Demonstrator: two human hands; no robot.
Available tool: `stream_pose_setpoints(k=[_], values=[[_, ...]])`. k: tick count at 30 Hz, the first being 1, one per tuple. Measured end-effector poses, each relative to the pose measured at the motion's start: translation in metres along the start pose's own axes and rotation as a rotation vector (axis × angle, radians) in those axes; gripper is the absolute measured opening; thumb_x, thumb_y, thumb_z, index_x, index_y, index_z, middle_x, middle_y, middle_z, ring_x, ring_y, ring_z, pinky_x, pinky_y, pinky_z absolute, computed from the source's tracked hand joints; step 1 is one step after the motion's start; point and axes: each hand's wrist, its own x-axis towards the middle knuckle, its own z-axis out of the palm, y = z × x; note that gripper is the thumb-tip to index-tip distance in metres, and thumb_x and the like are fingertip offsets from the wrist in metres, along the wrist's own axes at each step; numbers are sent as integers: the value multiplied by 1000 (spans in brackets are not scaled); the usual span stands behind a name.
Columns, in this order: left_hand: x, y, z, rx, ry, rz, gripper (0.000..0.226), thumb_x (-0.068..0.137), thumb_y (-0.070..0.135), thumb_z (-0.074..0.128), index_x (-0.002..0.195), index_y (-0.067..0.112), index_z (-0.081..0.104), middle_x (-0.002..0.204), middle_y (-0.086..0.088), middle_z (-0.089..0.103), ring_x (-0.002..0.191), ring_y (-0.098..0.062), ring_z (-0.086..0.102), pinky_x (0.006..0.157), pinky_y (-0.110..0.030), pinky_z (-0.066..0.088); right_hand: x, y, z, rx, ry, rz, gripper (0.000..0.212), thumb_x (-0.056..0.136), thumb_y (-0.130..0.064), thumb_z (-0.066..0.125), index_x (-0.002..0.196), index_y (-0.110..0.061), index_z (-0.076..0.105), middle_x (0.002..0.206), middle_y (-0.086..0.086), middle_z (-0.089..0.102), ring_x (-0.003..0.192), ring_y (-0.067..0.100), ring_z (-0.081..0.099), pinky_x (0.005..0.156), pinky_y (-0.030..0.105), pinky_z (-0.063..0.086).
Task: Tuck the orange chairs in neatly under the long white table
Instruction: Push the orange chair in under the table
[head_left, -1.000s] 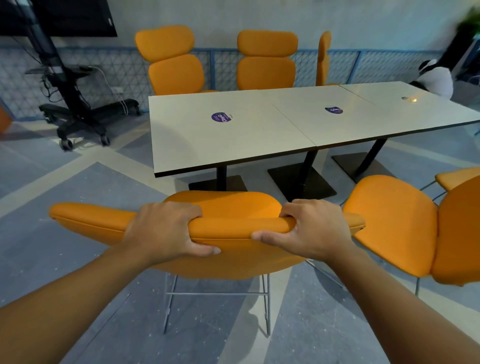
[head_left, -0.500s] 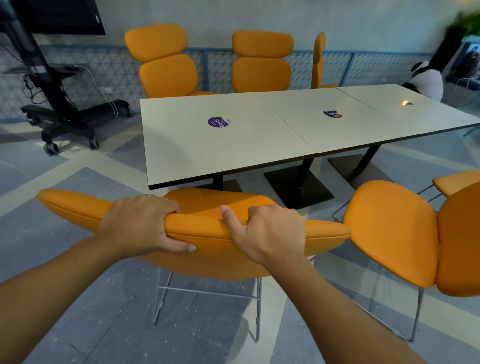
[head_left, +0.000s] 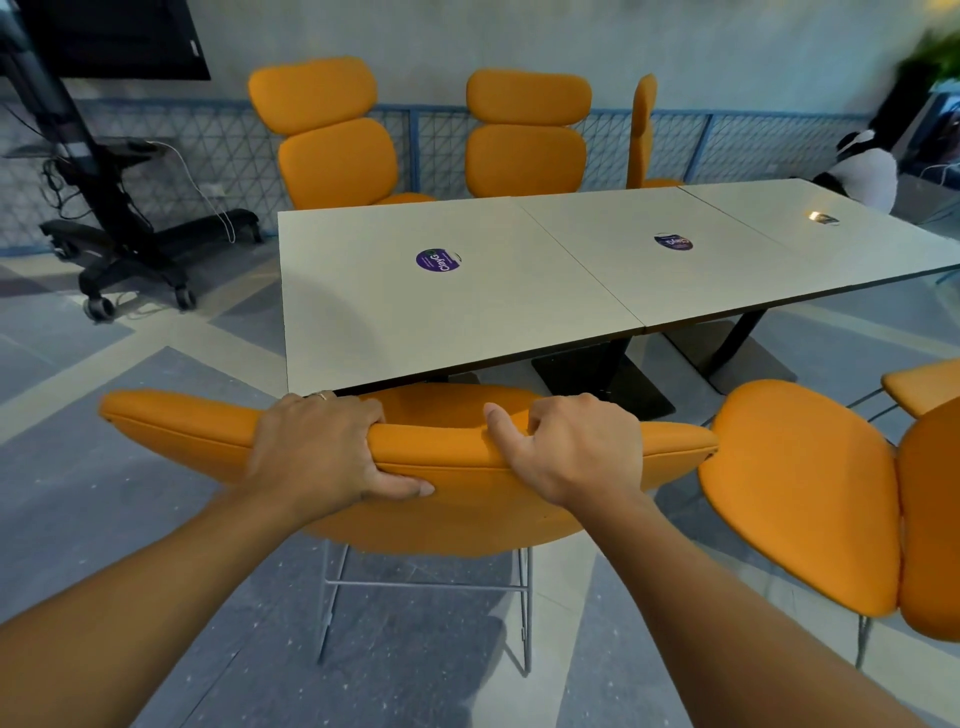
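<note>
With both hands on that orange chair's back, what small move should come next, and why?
Probably a short straight push forward. The left hand and right hand grip the top of the orange padded chair, whose seat front is just at the near edge of the long white table, so most of the seat is not yet underneath.

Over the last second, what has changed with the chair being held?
The held chair has been pushed forward; its seat now reaches under the white table edge. The right hand shifted left along the backrest top and loosened its grip, thumb lifted. The left hand keeps its hold. The neighbouring chair stayed out.
</note>
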Motion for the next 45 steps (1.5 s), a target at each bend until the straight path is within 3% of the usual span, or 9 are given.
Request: stream_pose_setpoints(k=[13,19,23,28,36,45], values=[[32,28,4,-91,-42,-115,78,42,104,34,82,38,48,73,14,53,70,-10,51,70,-31,35,32,37,4,42,-4,-75,77,91,-80,18,59,-22,58,52,-7,52,50,11,51,53,29,49],[33,42,6,-126,-13,-151,83,38,104,28,80,37,50,67,16,48,67,-10,49,70,-32,33,33,52,6,45,28,-112,75,92,-77,20,58,-22,57,50,-7,49,48,10,48,50,28,46],[30,50,10,-141,44,-181,88,44,103,29,91,36,60,82,12,64,81,-14,57,80,-37,37,39,57,9,47,43,-115,72,92,-75,20,62,-23,60,52,-8,50,50,11,49,52,27,44],[30,61,22,-100,144,-280,89,51,101,30,103,36,61,102,5,66,103,-26,53,91,-46,26,50,66,13,62,78,-98,67,92,-72,22,61,-23,58,53,-7,49,50,11,48,54,27,40],[59,47,28,-104,179,-261,92,53,101,26,100,31,63,99,5,65,101,-26,55,94,-49,28,77,63,18,57,86,-71,63,93,-67,30,59,-21,56,52,-7,49,49,12,47,53,28,36],[94,41,32,-78,170,-283,93,51,102,24,99,32,62,100,4,64,101,-25,55,93,-49,28,113,67,26,38,54,-59,61,94,-65,31,71,-20,65,58,-5,51,54,12,45,55,27,33]])
